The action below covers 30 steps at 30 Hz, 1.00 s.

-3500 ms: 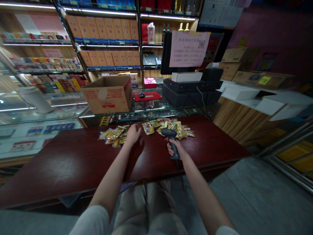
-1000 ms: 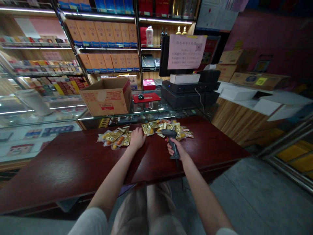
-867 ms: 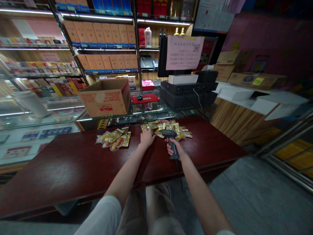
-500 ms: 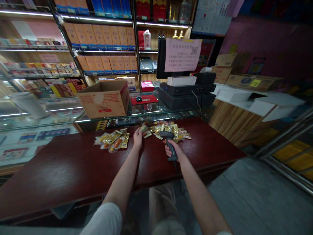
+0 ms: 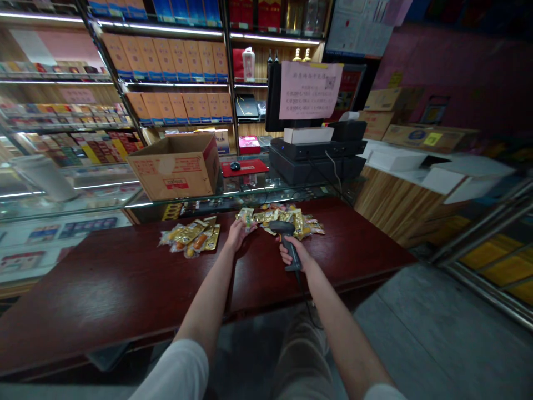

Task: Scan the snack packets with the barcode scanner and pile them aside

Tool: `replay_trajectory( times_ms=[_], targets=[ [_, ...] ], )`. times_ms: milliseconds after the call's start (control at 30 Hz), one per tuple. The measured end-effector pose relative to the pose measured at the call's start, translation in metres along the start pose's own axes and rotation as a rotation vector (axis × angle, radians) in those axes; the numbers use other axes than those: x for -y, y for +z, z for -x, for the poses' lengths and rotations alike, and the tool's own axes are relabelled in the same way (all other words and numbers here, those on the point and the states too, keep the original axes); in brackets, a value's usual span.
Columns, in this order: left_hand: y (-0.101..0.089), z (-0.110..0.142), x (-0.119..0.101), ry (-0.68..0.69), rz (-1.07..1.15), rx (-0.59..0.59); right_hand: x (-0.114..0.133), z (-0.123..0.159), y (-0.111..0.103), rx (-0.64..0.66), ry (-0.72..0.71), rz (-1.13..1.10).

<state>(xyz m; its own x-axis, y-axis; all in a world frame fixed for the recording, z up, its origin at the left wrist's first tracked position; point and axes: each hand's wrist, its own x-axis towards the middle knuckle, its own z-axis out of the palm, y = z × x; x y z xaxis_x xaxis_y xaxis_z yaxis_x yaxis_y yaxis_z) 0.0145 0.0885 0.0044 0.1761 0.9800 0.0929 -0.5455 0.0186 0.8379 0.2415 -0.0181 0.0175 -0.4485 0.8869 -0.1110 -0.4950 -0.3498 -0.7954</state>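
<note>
My right hand [image 5: 295, 253] is wrapped round the grip of a dark barcode scanner [image 5: 288, 244], its head pointing left over the table. A cable runs down from the scanner's handle. My left hand [image 5: 238, 233] holds a small snack packet [image 5: 246, 216], gold and clear with green print, tilted up at the left end of a pile of packets. That right-hand pile of gold snack packets [image 5: 297, 218] lies partly behind the scanner. Left of my left hand, another heap of gold and clear packets [image 5: 191, 236] lies on the dark red table [image 5: 137, 278].
Behind the table a glass counter carries an open cardboard box [image 5: 172, 172], a mouse [image 5: 235, 166] on a red mat [image 5: 254, 167], and a register with a monitor bearing a paper sign [image 5: 310, 91]. Stocked shelves rise behind. Cartons [image 5: 428, 136] stand at right.
My left hand moved from the left heap to the right pile and picked up a packet, now turned with its other side showing. My right hand keeps the scanner in nearly the same place.
</note>
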Motion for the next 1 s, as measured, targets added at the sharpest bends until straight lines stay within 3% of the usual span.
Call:
replay_trajectory(
  times_ms=[133, 400, 667, 767, 867, 1000],
  targets=[
    [-0.002, -0.001, -0.002, -0.066, 0.059, 0.032, -0.001, 0.0, -0.001, 0.03, 0.016, 0.046],
    [-0.002, -0.005, -0.001, -0.028, 0.084, -0.001, -0.004, -0.004, -0.003, 0.045, 0.01, 0.088],
    [0.005, -0.004, -0.001, 0.044, -0.068, -0.056, -0.004, -0.001, -0.002, 0.042, 0.003, 0.089],
    [0.012, 0.003, -0.005, 0.209, -0.329, -0.238, -0.004, -0.001, -0.001, 0.012, 0.0, 0.078],
    [0.014, 0.018, -0.023, 0.405, -0.83, -0.418, -0.004, -0.001, -0.001, 0.001, 0.003, 0.076],
    [-0.007, 0.042, -0.066, 0.398, -1.582, -0.525, -0.003, -0.001, -0.001, 0.007, 0.02, 0.071]
  ],
)
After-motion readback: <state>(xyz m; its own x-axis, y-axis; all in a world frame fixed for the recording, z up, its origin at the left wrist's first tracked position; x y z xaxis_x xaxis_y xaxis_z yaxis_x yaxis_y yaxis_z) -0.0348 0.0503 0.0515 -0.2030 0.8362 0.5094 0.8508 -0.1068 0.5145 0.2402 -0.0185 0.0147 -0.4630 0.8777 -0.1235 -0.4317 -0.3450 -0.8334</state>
